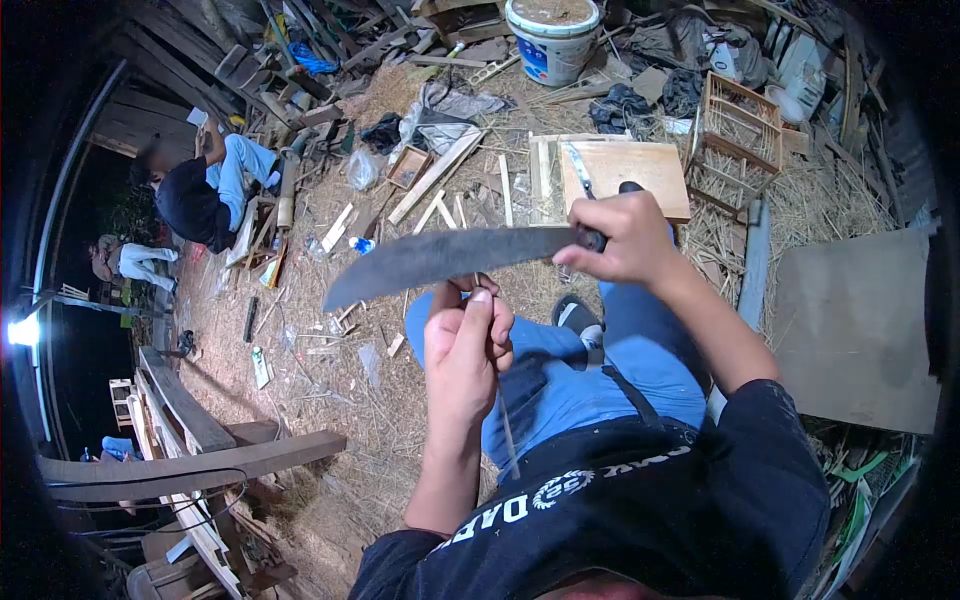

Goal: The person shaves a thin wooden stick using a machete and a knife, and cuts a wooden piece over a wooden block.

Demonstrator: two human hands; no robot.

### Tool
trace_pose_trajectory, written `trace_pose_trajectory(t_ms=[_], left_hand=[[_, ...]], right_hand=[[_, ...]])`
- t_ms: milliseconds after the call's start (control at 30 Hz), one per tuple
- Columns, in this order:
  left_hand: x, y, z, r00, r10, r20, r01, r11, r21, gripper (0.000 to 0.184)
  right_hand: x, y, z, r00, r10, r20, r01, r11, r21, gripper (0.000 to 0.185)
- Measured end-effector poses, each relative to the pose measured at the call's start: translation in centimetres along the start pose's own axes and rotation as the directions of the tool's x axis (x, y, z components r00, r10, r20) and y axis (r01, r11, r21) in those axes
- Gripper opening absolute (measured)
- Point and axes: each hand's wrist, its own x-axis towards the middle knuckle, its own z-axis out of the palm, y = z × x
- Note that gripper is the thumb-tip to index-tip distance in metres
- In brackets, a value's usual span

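Note:
My right hand (625, 238) is wrapped round the dark handle of a machete (440, 262). Its broad, curved blade stretches leftward, just above my left hand (468, 335). That hand is closed, thumb and fingers pinching a thin pale strip (509, 435) whose lower end hangs toward my shirt; I cannot tell whether it is bamboo or wood. Whether the blade touches the strip is unclear. Beyond my right hand, a knife (580, 168) with a light blade lies on a wooden board (630, 175).
A slatted wooden frame (738, 125) stands at the right, near a large flat panel (850, 325). At the back is a white bucket (553, 45). Straw, offcuts and scraps litter the ground. A curved beam (200, 472) juts in at lower left. Another person (200, 195) sits at far left.

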Motion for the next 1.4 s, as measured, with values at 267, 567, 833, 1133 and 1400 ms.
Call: trace_pose_trajectory(t_ms=[267,567,833,1133,1400], left_hand=[[-0.6,0.0,0.2,0.967,0.026,-0.253,0.018,0.985,0.17,0.019],[-0.9,0.3,0.1,0.978,0.038,-0.207,-0.018,0.995,0.099,0.013],[-1.1,0.5,-0.1,0.98,0.054,-0.192,-0.035,0.994,0.101,0.011],[-1.1,0.2,-0.1,0.973,0.125,-0.196,-0.094,0.983,0.16,0.011],[-1.2,0.7,0.2,0.982,0.092,-0.166,-0.061,0.981,0.186,0.01]], right_hand=[[0.2,-1.1,0.4,0.996,-0.074,0.045,0.073,0.997,0.024,0.065],[0.1,-1.9,-0.1,0.992,-0.089,0.087,0.09,0.996,-0.009,0.066],[0.6,-2.0,0.1,0.99,-0.123,0.069,0.123,0.992,0.007,0.063],[1.2,-2.0,-0.2,0.991,-0.129,0.027,0.13,0.991,-0.039,0.063],[1.2,-1.7,0.1,0.992,-0.122,0.02,0.122,0.992,-0.024,0.061]])
